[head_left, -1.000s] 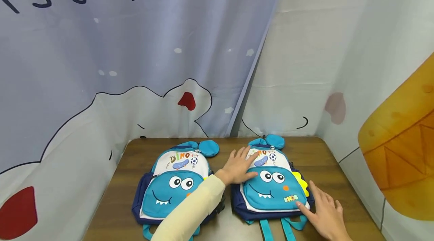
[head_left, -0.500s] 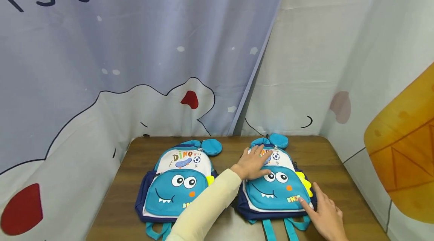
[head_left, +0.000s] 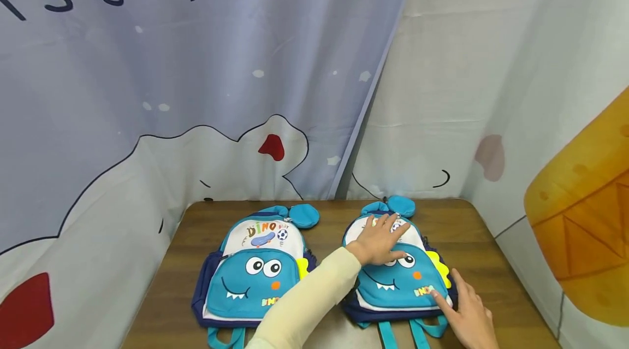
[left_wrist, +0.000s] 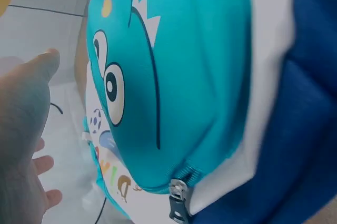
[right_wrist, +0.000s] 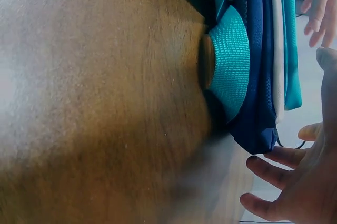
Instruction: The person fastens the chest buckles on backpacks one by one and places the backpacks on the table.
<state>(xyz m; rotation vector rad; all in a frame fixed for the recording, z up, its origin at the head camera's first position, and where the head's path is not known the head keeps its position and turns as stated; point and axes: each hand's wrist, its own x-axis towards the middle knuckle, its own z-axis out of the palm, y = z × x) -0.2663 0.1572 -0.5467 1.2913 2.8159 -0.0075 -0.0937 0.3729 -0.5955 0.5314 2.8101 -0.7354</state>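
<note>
1. Right backpack [head_left: 393, 289] is lying face up on the wooden table [head_left: 491, 237], round pouch [head_left: 401, 206] sitting at its top end.
2. Left hand [head_left: 377, 244]: fingers spreading loose, gripping nothing. It's hanging over the bag's upper front, fingertips pointing at the white panel, thumb partly covering the printed eyes. Left wrist view is showing the bag beside the thumb; contact isn't clear.
3. Right hand [head_left: 467, 311]: fingers extending, not clasping anything. Thumb is lying over the lower pocket corner by the lettering, the other fingers running along the bag's outer side. Right wrist view is placing the navy bottom corner just beside the fingertips; can't tell if touching.
4. Teal strap [right_wrist: 231, 61] is looping out below the bag.
5. Left backpack [head_left: 245, 283] is lying alongside, cream sleeve [head_left: 312, 300] crossing in front of its lower corner.
</note>
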